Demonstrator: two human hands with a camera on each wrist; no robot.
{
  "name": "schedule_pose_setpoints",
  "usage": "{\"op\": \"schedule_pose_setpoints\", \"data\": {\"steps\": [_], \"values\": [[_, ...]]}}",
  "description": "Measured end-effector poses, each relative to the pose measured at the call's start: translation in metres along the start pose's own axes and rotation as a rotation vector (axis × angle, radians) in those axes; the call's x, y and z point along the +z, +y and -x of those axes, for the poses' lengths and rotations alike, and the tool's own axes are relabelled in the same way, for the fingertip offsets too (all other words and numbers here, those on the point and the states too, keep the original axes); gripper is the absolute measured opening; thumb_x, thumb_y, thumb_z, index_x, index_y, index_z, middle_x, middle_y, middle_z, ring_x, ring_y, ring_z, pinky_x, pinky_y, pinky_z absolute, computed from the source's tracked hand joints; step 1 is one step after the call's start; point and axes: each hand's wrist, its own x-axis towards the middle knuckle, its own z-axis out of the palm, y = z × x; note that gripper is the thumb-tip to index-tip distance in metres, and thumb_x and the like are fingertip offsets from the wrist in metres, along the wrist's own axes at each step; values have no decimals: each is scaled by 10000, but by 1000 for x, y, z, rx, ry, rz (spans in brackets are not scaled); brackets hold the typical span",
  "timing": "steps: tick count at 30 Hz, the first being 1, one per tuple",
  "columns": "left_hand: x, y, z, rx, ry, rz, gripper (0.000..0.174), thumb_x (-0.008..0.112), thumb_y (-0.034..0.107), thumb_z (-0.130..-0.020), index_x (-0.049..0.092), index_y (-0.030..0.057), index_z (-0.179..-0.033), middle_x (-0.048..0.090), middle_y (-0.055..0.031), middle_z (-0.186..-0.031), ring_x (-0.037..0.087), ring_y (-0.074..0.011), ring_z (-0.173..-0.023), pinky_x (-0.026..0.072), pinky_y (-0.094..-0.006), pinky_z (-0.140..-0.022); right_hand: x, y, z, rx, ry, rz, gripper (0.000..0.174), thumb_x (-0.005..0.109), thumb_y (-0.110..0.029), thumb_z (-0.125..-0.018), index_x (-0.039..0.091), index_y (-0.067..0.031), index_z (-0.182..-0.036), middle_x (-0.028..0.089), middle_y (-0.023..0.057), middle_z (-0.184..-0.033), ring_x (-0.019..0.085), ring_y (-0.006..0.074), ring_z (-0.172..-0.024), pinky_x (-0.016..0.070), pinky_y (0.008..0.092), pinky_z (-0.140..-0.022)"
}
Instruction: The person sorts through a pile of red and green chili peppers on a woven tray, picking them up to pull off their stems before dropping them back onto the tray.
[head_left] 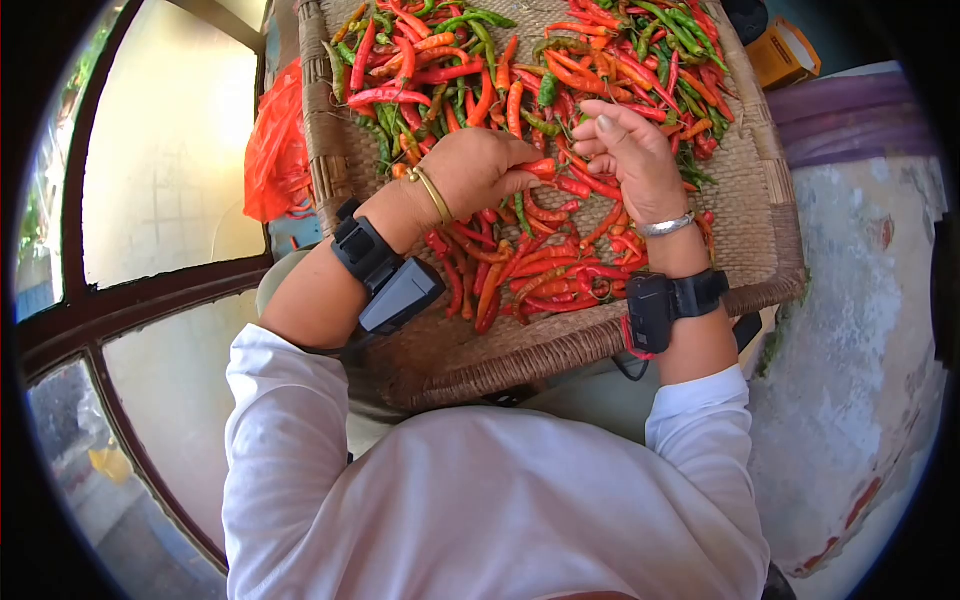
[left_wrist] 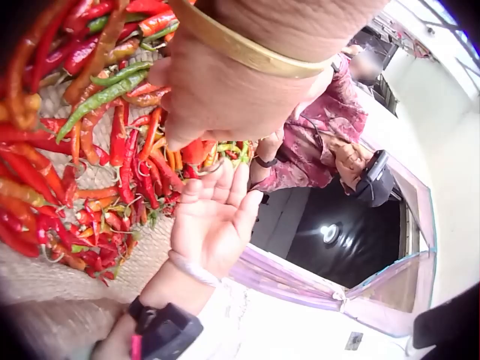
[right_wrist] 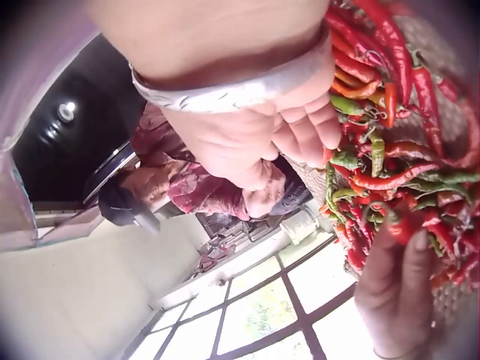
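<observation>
In the head view, my left hand (head_left: pixel 470 172) pinches a red chili pepper (head_left: pixel 543 168) between thumb and forefinger, over the woven tray (head_left: pixel 755 225). The right wrist view shows the same pepper (right_wrist: pixel 405 225), its stem end up, at the tips of the left hand (right_wrist: pixel 396 300). My right hand (head_left: pixel 640 165) hovers to the right of it, with loosely bent fingers. Seen from the left wrist, the right hand (left_wrist: pixel 214 221) has its palm turned up and bare. Red peppers (head_left: pixel 560 270) lie heaped nearest me, and mixed red and green peppers (head_left: pixel 440 60) cover the far part.
A red plastic bag (head_left: pixel 280 150) hangs left of the tray, near a framed window (head_left: pixel 165 140). An orange box (head_left: pixel 780 55) stands beyond the far right corner. Another person in a patterned pink shirt (left_wrist: pixel 326 142) sits across from me.
</observation>
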Motion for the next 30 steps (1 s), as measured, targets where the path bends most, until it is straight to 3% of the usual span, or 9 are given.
{"op": "schedule_pose_setpoints", "data": {"steps": [2, 6, 9, 15, 18, 23, 27, 29, 30], "values": [[-5, 4, -2, -44, 12, 155, 216, 602, 208, -771, 590, 40, -907, 578, -119, -704, 573, -261, -636, 445, -344, -567, 17, -3, 8, 11, -129, 273, 279, 578, -213, -824, 575, -6, -1011, 603, 31, -785, 565, 89, -662, 451, 209, -565], [-4, 4, -4, -25, 19, 206, 207, 612, 209, -771, 594, 33, -879, 564, -113, -649, 562, -246, -585, 435, -327, -538, 29, 7, 14, -143, -139, 485, 197, 567, -171, -827, 594, 2, -918, 584, 17, -670, 533, 68, -570, 435, 201, -505], [-7, 1, -4, -46, 1, 215, 202, 627, 203, -755, 597, 32, -859, 556, -112, -628, 554, -242, -565, 428, -323, -521, 27, 2, 14, 66, -89, 268, 195, 550, -185, -839, 602, -8, -901, 563, 12, -624, 506, 53, -522, 421, 187, -475], [-9, -1, -12, -90, -74, 50, 197, 642, 218, -726, 592, 44, -804, 549, -114, -631, 558, -266, -595, 428, -354, -534, 15, -4, 12, 109, -25, 50, 253, 484, -223, -874, 599, 2, -886, 541, 12, -601, 474, 50, -476, 401, 179, -424], [-8, -8, -14, -157, -93, -284, 160, 578, 239, -751, 597, 83, -782, 577, -97, -667, 577, -288, -662, 453, -396, -577, 4, -12, 11, 122, 7, -27, 269, 482, -233, -872, 594, 11, -884, 535, 12, -588, 467, 49, -464, 389, 177, -416], [1, -39, -18, -335, -157, -408, 141, 546, 230, -766, 591, 114, -833, 582, -91, -691, 581, -277, -675, 465, -391, -573, -21, -38, 11, 211, -57, 398, 282, 493, -253, -863, 594, 10, -882, 528, 7, -569, 463, 50, -446, 374, 174, -410], [7, -34, -22, -129, -39, -354, 138, 535, 170, -762, 588, 115, -877, 588, -59, -835, 589, -253, -676, 480, -364, -549, -30, -37, 4, 96, -1, 91, 307, 504, -247, -862, 558, 17, -1010, 578, 45, -668, 523, 67, -533, 423, 187, -465], [8, -30, -24, -36, 5, -374, 152, 529, 140, -759, 588, 116, -897, 583, -49, -912, 592, -244, -676, 485, -352, -545, -20, -41, -3, -126, 317, -298, 383, 518, -225, -857, 466, 24, -1143, 596, 84, -788, 565, 96, -633, 452, 201, -521], [10, -30, -25, -19, -33, -420, 187, 515, 119, -757, 588, 119, -930, 546, -62, -995, 598, -240, -682, 491, -346, -546, -27, -36, -3, -112, 284, -316, 450, 528, -207, -851, 390, 26, -1211, 591, 104, -862, 580, 118, -693, 462, 206, -552]]}}
